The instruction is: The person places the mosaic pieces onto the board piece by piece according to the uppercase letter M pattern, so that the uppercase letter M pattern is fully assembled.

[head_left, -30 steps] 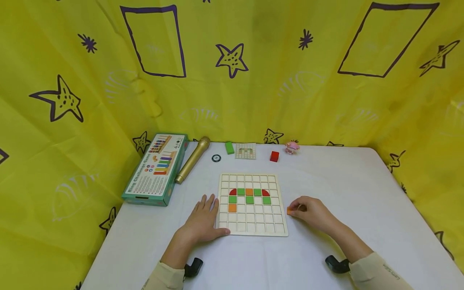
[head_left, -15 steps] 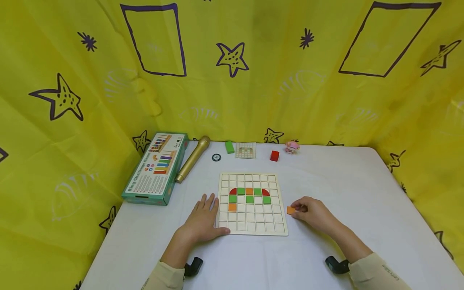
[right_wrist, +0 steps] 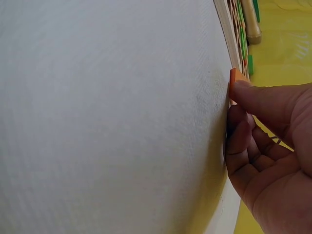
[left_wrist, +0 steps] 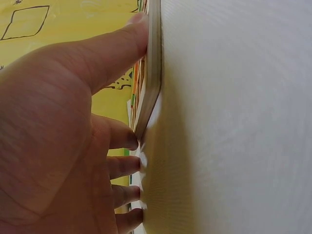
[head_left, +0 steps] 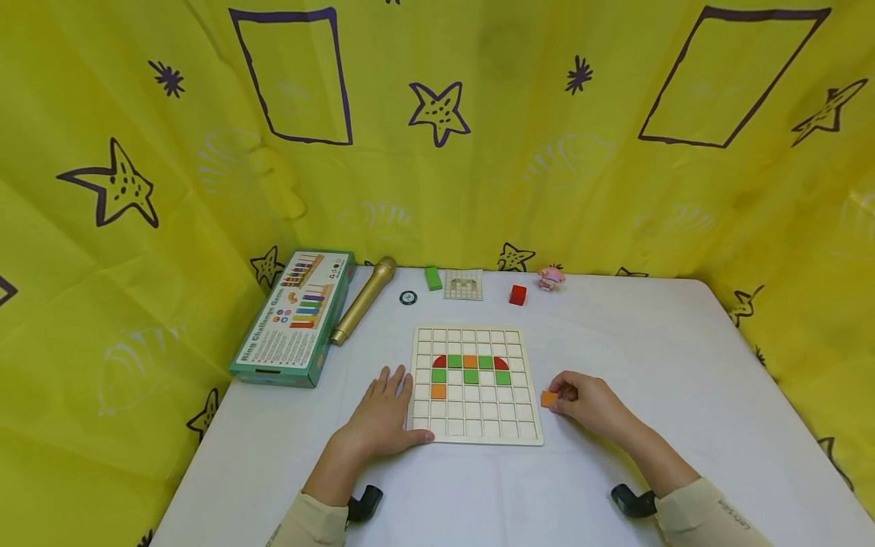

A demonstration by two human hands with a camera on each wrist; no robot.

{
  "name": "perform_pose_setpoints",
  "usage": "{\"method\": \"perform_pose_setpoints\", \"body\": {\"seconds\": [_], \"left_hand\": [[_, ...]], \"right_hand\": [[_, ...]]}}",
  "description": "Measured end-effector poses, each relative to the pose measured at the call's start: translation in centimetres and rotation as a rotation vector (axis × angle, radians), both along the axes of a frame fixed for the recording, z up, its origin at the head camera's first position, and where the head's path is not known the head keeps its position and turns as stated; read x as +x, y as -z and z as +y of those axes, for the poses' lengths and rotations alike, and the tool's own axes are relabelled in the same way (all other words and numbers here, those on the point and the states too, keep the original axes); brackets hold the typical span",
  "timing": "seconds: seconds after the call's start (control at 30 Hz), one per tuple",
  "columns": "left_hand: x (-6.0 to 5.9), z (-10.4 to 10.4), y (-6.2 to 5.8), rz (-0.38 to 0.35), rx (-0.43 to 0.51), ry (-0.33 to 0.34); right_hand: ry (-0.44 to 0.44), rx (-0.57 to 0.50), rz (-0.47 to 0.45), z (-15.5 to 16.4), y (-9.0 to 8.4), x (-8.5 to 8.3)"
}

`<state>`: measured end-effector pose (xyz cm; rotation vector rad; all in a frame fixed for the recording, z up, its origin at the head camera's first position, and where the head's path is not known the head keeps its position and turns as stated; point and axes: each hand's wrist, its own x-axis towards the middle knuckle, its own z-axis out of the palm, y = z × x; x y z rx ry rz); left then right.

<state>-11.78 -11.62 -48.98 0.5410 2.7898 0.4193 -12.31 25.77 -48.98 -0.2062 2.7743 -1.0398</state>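
Observation:
A pale wooden grid board [head_left: 478,422] lies on the white table, with green and orange square tiles and two red rounded tiles in its upper cells. My left hand [head_left: 383,414] rests at the board's left edge, fingers straight and spread, thumb on its near left corner. In the left wrist view the thumb [left_wrist: 117,51] lies against the board's side. Just right of the board, my right hand [head_left: 591,403] pinches an orange square tile [head_left: 548,399] between thumb and curled fingers, low at the table. The right wrist view shows this orange tile [right_wrist: 233,80] by the thumb tip.
Behind the board are a small pattern card [head_left: 463,285], a green block [head_left: 434,278], a round black-and-white disc [head_left: 408,298], a red block [head_left: 518,295] and a pink figurine [head_left: 551,278]. A gold microphone [head_left: 364,300] and a green game box [head_left: 294,323] lie at the left.
Between one second and half a second ago, the orange tile came further into view at my right fingertips. My left hand and the board stay in place.

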Motion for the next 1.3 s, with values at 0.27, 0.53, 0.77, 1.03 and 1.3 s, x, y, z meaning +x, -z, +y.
{"method": "perform_pose_setpoints", "body": {"seconds": [0.27,0.53,0.77,1.03,1.3], "left_hand": [[0.1,-0.1,-0.2,-0.008,0.003,-0.003],[0.0,-0.1,-0.2,-0.007,0.004,-0.005],[-0.1,-0.1,-0.1,0.004,-0.009,-0.001],[-0.1,0.0,-0.1,0.003,-0.013,-0.004],[0.0,0.0,-0.2,0.0,-0.002,0.001]], "right_hand": [[-0.003,-0.04,-0.019,0.0,-0.4,-0.1],[0.007,-0.064,-0.046,-0.1,-0.6,-0.9],[-0.019,-0.071,-0.043,-1.3,-1.2,-1.9],[-0.058,-0.098,-0.05,-3.0,-1.5,-2.8],[-0.105,-0.139,-0.059,-4.0,-1.2,-3.0]]}}
